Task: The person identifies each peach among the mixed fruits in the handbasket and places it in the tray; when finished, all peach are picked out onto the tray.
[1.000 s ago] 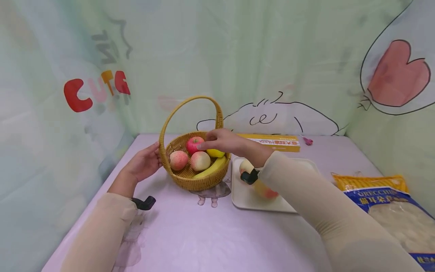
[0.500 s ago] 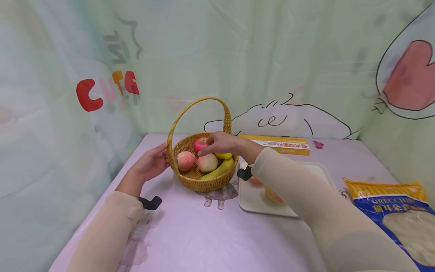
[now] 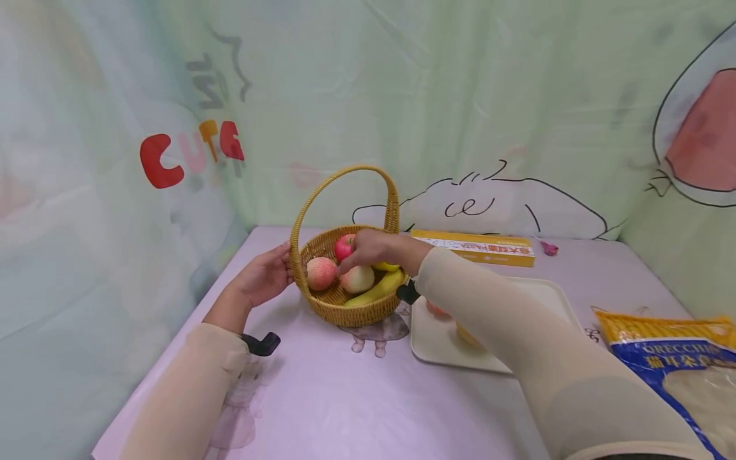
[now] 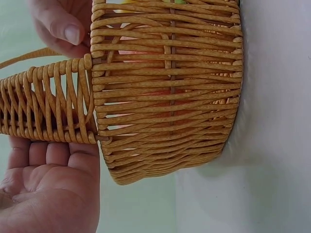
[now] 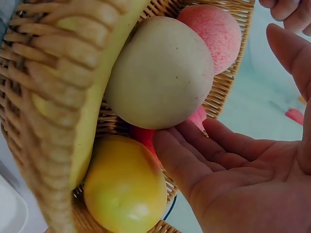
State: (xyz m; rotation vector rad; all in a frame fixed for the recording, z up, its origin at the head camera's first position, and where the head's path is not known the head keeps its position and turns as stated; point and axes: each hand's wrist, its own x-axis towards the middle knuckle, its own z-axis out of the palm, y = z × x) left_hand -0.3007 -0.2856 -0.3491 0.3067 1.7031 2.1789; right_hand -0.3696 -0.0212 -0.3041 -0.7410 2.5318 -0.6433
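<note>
A wicker basket (image 3: 358, 314) with a tall handle stands on the table, holding fruit. Inside are a pink peach (image 3: 321, 273), a pale peach (image 5: 160, 73), a red apple (image 3: 344, 245), a banana (image 3: 376, 291) and a round yellow fruit (image 5: 125, 184). My left hand (image 4: 53, 194) touches the foot of the handle from the left, its fingertips hidden behind the wicker. My right hand (image 3: 372, 248) reaches down over the fruit. In the right wrist view its thumb stands apart from the extended fingers, which lie against or just beside the pale peach.
A white tray (image 3: 428, 350) right of the basket carries fruit, partly hidden by my right sleeve. Behind it lies a yellow pasta box (image 3: 477, 248), with a small pink-purple item (image 3: 550, 248) beside it. An orecchiette bag (image 3: 669, 367) lies at right.
My right hand has lowered from beside the red apple toward the peaches. The left hand stays at the handle. The whole head view has shifted, so things appear farther right.
</note>
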